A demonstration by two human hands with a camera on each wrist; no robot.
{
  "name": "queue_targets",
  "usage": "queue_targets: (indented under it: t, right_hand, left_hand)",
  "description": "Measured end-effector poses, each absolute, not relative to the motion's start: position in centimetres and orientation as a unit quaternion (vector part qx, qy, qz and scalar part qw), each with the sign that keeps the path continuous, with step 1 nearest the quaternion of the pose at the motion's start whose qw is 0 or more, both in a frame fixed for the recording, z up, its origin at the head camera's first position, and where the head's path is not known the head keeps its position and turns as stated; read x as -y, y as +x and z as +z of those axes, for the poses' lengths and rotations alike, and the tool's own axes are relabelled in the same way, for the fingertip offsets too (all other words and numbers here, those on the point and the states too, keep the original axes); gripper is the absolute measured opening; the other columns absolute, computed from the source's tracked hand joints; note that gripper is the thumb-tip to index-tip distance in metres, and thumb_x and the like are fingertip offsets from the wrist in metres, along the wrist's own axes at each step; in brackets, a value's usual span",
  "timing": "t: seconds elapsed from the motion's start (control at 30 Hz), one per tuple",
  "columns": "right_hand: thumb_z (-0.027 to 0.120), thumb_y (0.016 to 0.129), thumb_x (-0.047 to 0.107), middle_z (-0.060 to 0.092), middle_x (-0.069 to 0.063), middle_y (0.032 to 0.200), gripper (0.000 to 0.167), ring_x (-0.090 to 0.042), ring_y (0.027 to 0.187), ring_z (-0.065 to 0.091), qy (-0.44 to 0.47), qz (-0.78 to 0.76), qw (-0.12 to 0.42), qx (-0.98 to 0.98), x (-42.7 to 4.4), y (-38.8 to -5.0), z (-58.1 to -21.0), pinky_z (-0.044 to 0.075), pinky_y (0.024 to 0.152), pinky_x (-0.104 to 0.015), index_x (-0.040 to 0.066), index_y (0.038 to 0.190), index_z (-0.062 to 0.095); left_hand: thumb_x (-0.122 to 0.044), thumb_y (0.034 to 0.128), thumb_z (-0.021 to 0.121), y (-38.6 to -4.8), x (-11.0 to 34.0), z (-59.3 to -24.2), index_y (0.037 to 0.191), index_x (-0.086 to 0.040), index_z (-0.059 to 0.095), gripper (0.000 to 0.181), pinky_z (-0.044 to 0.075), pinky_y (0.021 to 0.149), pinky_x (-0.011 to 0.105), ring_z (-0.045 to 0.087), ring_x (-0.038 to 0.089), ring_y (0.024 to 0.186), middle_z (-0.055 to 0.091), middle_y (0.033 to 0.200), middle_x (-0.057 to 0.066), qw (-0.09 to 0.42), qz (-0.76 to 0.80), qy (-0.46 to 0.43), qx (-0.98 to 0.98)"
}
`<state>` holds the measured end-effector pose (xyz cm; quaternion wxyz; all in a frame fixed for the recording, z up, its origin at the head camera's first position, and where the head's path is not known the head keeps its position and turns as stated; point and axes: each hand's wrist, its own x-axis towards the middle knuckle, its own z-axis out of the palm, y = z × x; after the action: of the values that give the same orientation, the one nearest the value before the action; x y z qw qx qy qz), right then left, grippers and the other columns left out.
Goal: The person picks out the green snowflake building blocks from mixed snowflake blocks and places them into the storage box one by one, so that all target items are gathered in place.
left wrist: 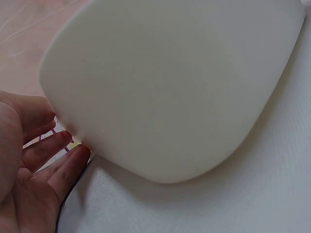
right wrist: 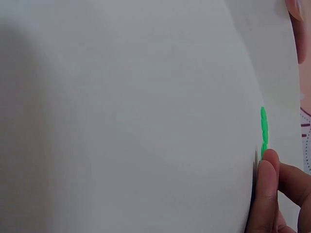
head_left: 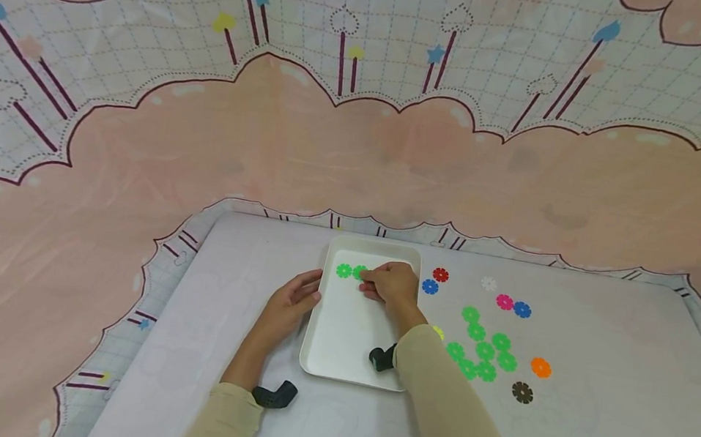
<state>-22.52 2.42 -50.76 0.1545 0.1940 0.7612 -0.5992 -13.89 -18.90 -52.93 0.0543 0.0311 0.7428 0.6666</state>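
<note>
A white tray (head_left: 344,343) lies on the table, its side wall large in the left wrist view (left wrist: 155,97). Inside, near its far left corner, is a green flower-shaped disc (head_left: 343,271). Just right of it my right hand (head_left: 394,283) pinches a second green disc (head_left: 359,272) between thumb and finger. In the right wrist view the fingertips of my right hand (right wrist: 269,170) are at the end of a green disc (right wrist: 264,126) seen edge-on. My left hand (head_left: 290,306) touches the tray's left edge with relaxed fingers, also seen in the left wrist view (left wrist: 43,165).
Right of the tray lie several green discs (head_left: 484,350), with red (head_left: 440,275), blue (head_left: 430,286), pink (head_left: 504,302), white (head_left: 489,284), orange (head_left: 541,367) and brown (head_left: 522,392) ones. A yellow disc (head_left: 438,332) is partly behind the right sleeve (head_left: 453,402).
</note>
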Motion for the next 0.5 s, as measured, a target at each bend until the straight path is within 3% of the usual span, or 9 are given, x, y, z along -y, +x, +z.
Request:
queue_targets:
  t: [0.5]
  right_hand:
    - [0.085, 0.084, 0.019, 0.075, -0.009, 0.077, 0.021, -0.016, 0.060, 0.073, 0.217, -0.582, 0.161, -0.767, -2.23, -22.80, -50.65, 0.059, 0.058, -0.022, 0.006, 0.089, 0.069]
  left_hand:
    - [-0.017, 0.1010, 0.065, -14.00, 19.01, -53.06, 0.151, -0.010, 0.048, 0.053, 0.045, 0.115, 0.045, 0.050, 0.029, 0.144, 0.052, 0.154, 0.014, 0.058, 0.668, 0.029, -0.741]
